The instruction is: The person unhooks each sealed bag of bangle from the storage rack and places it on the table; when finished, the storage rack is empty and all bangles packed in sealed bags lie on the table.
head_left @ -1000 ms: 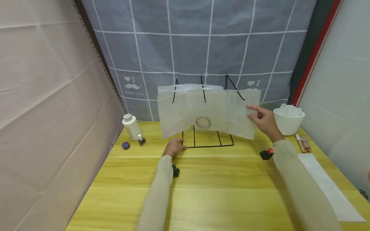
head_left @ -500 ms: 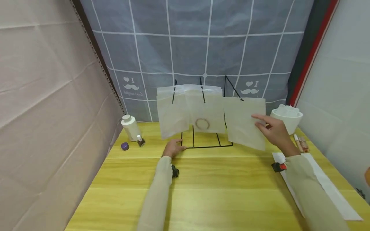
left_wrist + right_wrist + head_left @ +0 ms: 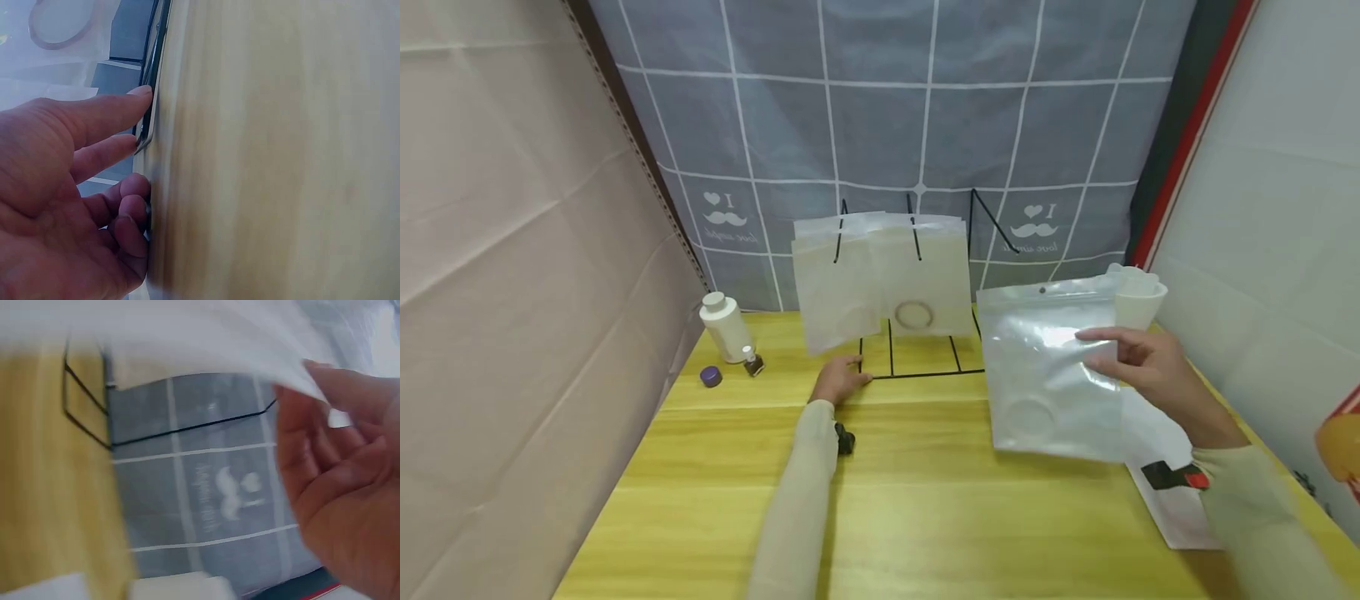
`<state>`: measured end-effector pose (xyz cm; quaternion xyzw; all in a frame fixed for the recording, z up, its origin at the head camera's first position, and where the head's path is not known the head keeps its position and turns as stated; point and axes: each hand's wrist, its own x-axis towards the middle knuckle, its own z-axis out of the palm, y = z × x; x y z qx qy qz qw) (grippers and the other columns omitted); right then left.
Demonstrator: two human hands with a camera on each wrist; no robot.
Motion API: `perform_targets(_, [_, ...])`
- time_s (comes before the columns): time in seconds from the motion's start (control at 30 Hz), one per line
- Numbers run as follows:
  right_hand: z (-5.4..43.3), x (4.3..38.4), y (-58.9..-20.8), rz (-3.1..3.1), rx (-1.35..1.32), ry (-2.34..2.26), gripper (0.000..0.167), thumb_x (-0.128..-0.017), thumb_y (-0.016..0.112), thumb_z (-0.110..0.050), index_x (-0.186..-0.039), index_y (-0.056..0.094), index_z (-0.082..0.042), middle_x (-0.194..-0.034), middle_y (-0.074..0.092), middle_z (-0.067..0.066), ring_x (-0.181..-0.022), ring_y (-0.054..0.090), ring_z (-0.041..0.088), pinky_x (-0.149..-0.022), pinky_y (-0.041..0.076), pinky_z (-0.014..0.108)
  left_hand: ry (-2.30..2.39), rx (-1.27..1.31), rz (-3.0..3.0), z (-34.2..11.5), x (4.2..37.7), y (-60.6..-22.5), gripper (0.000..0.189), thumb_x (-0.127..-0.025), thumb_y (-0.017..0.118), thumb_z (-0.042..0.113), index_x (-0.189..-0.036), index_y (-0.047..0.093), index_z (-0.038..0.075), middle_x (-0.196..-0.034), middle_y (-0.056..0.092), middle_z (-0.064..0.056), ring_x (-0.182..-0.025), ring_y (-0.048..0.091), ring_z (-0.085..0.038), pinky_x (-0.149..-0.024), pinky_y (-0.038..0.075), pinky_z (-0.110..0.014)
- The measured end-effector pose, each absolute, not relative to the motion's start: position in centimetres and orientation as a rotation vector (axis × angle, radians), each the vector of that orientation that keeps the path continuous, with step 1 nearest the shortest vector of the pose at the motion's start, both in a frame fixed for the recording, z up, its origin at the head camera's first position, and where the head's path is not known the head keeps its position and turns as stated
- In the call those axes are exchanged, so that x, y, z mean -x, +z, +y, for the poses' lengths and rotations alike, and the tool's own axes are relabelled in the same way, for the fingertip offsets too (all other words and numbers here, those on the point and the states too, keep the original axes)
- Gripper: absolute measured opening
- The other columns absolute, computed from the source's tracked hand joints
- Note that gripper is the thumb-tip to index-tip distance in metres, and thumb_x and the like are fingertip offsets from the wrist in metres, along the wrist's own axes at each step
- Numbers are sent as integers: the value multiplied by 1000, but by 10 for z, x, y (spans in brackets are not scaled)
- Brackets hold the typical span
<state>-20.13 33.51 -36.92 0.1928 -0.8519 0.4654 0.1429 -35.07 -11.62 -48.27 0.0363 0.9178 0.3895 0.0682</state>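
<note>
My right hand (image 3: pixel 1157 375) pinches a clear-fronted zip bag (image 3: pixel 1037 367) by its right edge, holding it off the rack over the table's right half. The bag has a small hang hole at its top, and a faint round outline shows low in it. In the right wrist view, thumb and fingers grip the edge of the pale bag (image 3: pixel 187 331). At the front left corner of a black wire display rack (image 3: pixel 925 375), my left hand (image 3: pixel 837 381) holds the base wire between thumb and index finger. Pale bags (image 3: pixel 842 287) hang on the left and middle hooks; the right hook is bare.
At the left stand a white bottle (image 3: pixel 726 329), a small dark bottle with a white cap (image 3: pixel 752 362) and a purple cap (image 3: pixel 711 377). A white pot (image 3: pixel 1138 304) is behind the bag. White sheets (image 3: pixel 1172 508) lie under the right forearm. Grey cloth (image 3: pixel 880 125) hangs behind.
The right hand has drawn the bag off the right hook and brought it right and nearer, turning its clear face into view. The left hand has stayed at the rack's base.
</note>
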Motion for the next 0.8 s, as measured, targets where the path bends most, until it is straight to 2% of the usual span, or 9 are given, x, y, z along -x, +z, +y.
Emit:
perform_targets(0.07, [344,201,-384,-2640,-408,1497,38,-91,74,-5,-128,66,-2,-73,53,3,-65,45,16,-54,40,28,1168,-109,2767,-118,351,-482,52,-95,72,26,-144,58,12,-151,51,-14,-142,42,-38,-112,39,-55])
perform_targets(0.13, [352,204,-404,-2831,-263,1546,43,-92,75,-16,-131,64,-2,-89,58,8,-75,46,15,-59,42,27,1169,-103,2765,-118,352,-481,52,-95,72,25,-144,58,12,-151,51,-15,-142,42,-38,-112,39,-56])
perform_targets(0.23, [360,212,-434,-3024,-124,1539,50,-91,77,-19,-132,62,3,-106,57,14,-85,46,17,-65,44,27,1168,-96,2761,-119,351,-480,52,-95,72,25,-144,58,12,-150,51,-15,-142,42,-38,-112,40,-56])
perform_targets(0.3, [364,216,-450,-3103,-31,1454,49,-88,79,-21,-129,65,2,-115,59,16,-89,48,19,-66,45,28,1176,-94,2751,-119,350,-479,52,-96,71,25,-144,58,12,-151,51,-15,-142,42,-39,-112,39,-57])
perform_targets(0.4, [367,220,-464,-3155,32,1308,43,-87,81,-21,-122,69,0,-115,62,17,-87,50,21,-65,46,30,1176,-105,2747,-118,349,-479,52,-96,71,25,-145,57,12,-151,50,-14,-142,42,-39,-111,40,-57])
perform_targets(0.5, [368,223,-470,-3159,40,1206,38,-85,81,-20,-116,72,0,-105,63,15,-82,49,22,-62,44,30,1176,-99,2748,-117,349,-480,52,-96,71,25,-144,58,13,-151,50,-14,-142,42,-38,-112,40,-56])
perform_targets(0.6, [369,225,-473,-3166,66,1156,38,-84,83,-24,-114,73,-2,-102,62,12,-87,49,26,-68,43,33,1178,-84,2747,-116,349,-480,52,-96,71,26,-144,58,13,-151,50,-14,-142,42,-38,-112,40,-56])
perform_targets(0.7, [372,226,-475,-3184,88,1131,40,-84,83,-29,-113,72,-3,-97,60,12,-91,48,27,-73,39,35,1179,-77,2744,-116,349,-481,53,-95,71,26,-145,58,14,-152,50,-14,-142,43,-38,-112,40,-56])
perform_targets(0.8, [375,227,-477,-3195,92,1151,41,-84,83,-32,-111,71,-4,-84,51,8,-85,46,25,-70,35,34,1167,-87,2756,-116,349,-481,52,-96,71,26,-144,58,13,-151,51,-14,-140,44,-38,-111,41,-56])
